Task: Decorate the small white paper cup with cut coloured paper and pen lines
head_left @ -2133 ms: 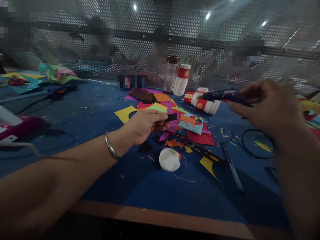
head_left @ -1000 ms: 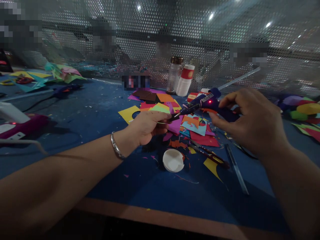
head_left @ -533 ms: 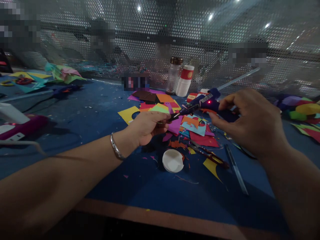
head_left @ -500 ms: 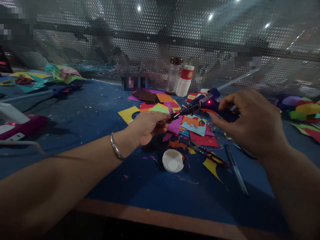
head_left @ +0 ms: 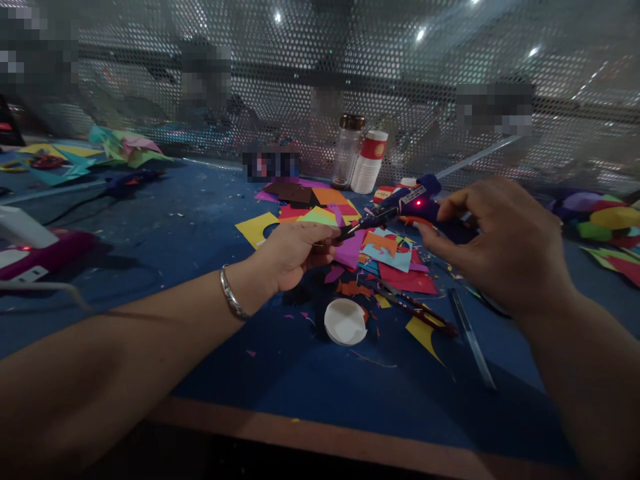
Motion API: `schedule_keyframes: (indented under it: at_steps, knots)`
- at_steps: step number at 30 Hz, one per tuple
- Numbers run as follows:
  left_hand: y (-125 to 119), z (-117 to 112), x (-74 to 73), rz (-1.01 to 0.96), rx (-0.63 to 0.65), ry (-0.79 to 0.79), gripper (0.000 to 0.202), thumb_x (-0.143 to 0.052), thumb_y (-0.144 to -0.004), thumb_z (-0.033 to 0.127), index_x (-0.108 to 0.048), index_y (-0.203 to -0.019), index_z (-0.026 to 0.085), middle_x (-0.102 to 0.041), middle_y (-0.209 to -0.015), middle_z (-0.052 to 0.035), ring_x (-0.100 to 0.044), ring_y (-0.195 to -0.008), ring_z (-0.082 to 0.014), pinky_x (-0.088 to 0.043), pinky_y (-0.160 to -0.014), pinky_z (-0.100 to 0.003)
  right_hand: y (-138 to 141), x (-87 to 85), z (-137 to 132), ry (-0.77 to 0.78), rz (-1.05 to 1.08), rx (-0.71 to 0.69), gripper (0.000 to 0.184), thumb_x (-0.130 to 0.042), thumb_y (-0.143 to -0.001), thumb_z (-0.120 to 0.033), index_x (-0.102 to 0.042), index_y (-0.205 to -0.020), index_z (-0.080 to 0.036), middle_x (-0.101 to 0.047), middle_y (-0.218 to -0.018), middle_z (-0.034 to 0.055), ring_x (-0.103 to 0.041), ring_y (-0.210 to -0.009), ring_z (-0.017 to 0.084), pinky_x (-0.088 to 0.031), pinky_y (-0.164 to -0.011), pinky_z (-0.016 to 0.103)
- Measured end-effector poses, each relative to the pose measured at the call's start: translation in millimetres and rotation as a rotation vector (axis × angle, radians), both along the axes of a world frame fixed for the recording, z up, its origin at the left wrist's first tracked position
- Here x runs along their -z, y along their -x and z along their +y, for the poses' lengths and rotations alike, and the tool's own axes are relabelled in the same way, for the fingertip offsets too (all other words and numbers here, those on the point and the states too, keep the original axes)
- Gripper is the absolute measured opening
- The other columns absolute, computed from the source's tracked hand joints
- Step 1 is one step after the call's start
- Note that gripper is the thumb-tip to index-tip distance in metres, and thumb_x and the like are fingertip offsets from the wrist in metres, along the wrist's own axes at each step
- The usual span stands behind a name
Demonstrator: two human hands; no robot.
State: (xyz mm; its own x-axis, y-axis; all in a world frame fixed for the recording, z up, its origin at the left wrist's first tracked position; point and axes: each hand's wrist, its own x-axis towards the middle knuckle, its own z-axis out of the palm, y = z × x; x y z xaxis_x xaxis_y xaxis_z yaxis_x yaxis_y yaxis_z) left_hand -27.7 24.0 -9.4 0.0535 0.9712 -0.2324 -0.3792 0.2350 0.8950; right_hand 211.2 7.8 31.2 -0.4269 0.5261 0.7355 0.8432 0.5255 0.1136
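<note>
My right hand (head_left: 493, 243) grips a dark blue hot glue gun (head_left: 419, 203) with a lit red light, and a clear glue stick (head_left: 473, 160) slants out behind it. The metal nozzle points left and down, at a small dark piece (head_left: 346, 233) pinched in the fingertips of my left hand (head_left: 300, 250). Nozzle and piece look close together; whether they touch I cannot tell. Beneath the hands lie sheets of coloured paper (head_left: 350, 250) with cut-outs and scraps. Nearer to me sits a white paper cup (head_left: 345, 321), beside scissors (head_left: 417, 308) and a loose glue stick (head_left: 473, 340).
A glass bottle (head_left: 347, 153) and a stack of paper cups (head_left: 370, 163) stand at the back by a perforated metal screen (head_left: 280, 87). On the left are a purple power strip (head_left: 65, 250) and another glue gun (head_left: 133, 183). Coloured paper items (head_left: 600, 217) lie at the right.
</note>
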Motion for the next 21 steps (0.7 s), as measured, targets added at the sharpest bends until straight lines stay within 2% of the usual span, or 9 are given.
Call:
schedule_keyframes:
  at_steps: [7,13,17,21]
  knots:
    - [-1.6,0.2,-3.7,-0.032,-0.026,0.057,0.029,-0.062,-0.091,0.000,-0.068,-0.064,0.007,-0.063,-0.056,-0.0017,-0.052,-0.043,-0.0037,-0.045,-0.042,-0.012,2.1,0.3,0.6,-0.047,-0.032,-0.008,0.019,-0.066,-0.087,-0.020,-0.051,-0.081,-0.028,-0.064,-0.082,0.0049,-0.065,-0.084,0.028,-0.048,-0.074,0.042]
    - [-1.4,0.9,-7.1,-0.067,-0.038,0.059,0.034,-0.058,-0.094,-0.001,-0.067,-0.062,0.008,-0.061,-0.051,-0.0011,-0.056,-0.043,-0.0046,-0.049,-0.045,-0.011,-0.6,3.3,6.2,-0.116,-0.013,0.021,0.018,-0.068,-0.086,-0.021,-0.052,-0.080,-0.026,-0.063,-0.081,0.0047,-0.064,-0.080,0.024,-0.048,-0.071,0.038]
    - [-0.6,1.8,-8.1,-0.132,-0.047,-0.016,0.034,-0.058,-0.095,0.000,-0.068,-0.064,0.008,-0.065,-0.055,-0.0011,-0.059,-0.045,-0.0032,-0.049,-0.047,-0.008,-6.5,6.8,13.7,-0.193,0.015,0.025,0.020,-0.070,-0.083,-0.026,-0.052,-0.077,-0.025,-0.062,-0.076,0.0019,-0.062,-0.073,0.020,-0.046,-0.066,0.034]
    - [0.4,1.2,-9.4,-0.182,-0.069,-0.058,0.033,-0.059,-0.096,0.001,-0.069,-0.066,0.009,-0.066,-0.055,-0.0007,-0.060,-0.047,-0.0032,-0.049,-0.046,-0.007,-14.0,8.6,20.5,-0.167,0.112,0.105,0.023,-0.072,-0.080,-0.030,-0.050,-0.075,-0.024,-0.059,-0.074,0.0004,-0.056,-0.069,0.018,-0.043,-0.065,0.033]
